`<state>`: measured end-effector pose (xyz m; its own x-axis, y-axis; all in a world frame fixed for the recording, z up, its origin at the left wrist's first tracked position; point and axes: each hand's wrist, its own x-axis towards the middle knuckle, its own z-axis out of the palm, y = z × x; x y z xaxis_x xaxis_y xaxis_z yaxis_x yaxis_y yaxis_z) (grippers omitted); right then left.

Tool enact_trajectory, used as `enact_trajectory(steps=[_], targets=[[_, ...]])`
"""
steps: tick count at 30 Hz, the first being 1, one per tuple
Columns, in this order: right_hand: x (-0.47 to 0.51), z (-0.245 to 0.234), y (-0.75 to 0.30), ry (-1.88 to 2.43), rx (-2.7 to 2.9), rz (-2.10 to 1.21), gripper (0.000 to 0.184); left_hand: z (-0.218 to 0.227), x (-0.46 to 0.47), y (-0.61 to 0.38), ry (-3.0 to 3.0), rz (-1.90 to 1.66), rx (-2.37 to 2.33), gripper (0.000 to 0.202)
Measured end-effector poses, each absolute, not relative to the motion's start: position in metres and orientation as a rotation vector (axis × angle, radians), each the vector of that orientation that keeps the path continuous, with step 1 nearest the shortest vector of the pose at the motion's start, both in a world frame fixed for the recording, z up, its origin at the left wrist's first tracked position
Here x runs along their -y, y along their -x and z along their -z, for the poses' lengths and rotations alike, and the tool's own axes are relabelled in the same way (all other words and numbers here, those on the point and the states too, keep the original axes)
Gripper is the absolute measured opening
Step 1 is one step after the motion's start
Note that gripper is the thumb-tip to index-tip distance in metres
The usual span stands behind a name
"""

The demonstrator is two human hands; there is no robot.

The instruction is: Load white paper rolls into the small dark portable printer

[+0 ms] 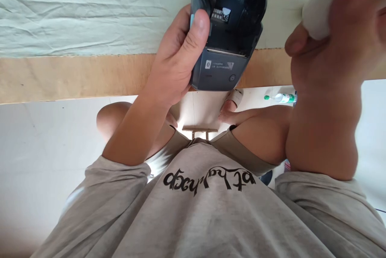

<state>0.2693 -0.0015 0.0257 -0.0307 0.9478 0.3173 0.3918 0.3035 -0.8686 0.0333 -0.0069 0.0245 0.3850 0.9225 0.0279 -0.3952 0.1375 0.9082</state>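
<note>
A dark blue portable label printer (221,63) is in my left hand (183,49), its lid up and the compartment inside showing. My thumb presses along the printer's left side; the other fingers are mostly hidden behind it. The power button and a small white sticker are on its near face. At the upper right, my right hand (340,37) is closed around a smooth white rounded object (316,15), perhaps a roll. It is blurred and partly covered by the fingers, so its exact kind cannot be made out. The two hands are apart.
A table with a wooden edge (75,77) and a pale green wrinkled cloth (84,13) lies in front of me. Below it, a plastic bottle with a green cap (283,97) lies on the floor. My knees are close to the table edge.
</note>
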Motion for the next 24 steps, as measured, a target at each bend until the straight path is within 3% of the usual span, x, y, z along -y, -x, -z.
enact_trajectory(steps=[3,7,11,13,18,24], targets=[[-0.001,-0.018,-0.264,1.098,1.748,-0.444,0.028,-0.025,0.008,-0.034,-0.992,-1.074,-0.617,0.022],[-0.001,-0.022,-0.265,1.232,1.997,-0.091,0.026,-0.016,0.008,-0.041,-0.972,-1.078,-0.623,0.026],[0.002,-0.024,-0.267,1.403,2.052,-0.156,0.041,-0.010,0.005,-0.049,-0.951,-1.243,-0.612,0.039],[0.002,-0.022,-0.267,1.499,2.044,-0.214,0.049,-0.013,0.004,-0.048,-0.985,-1.153,-0.635,0.037],[0.002,-0.017,-0.268,1.540,2.019,-0.203,0.037,-0.016,0.005,-0.045,-0.981,-1.109,-0.670,0.032],[0.004,-0.020,-0.273,1.306,2.084,-0.146,0.046,-0.006,0.004,-0.054,-0.956,-1.181,-0.680,0.041]])
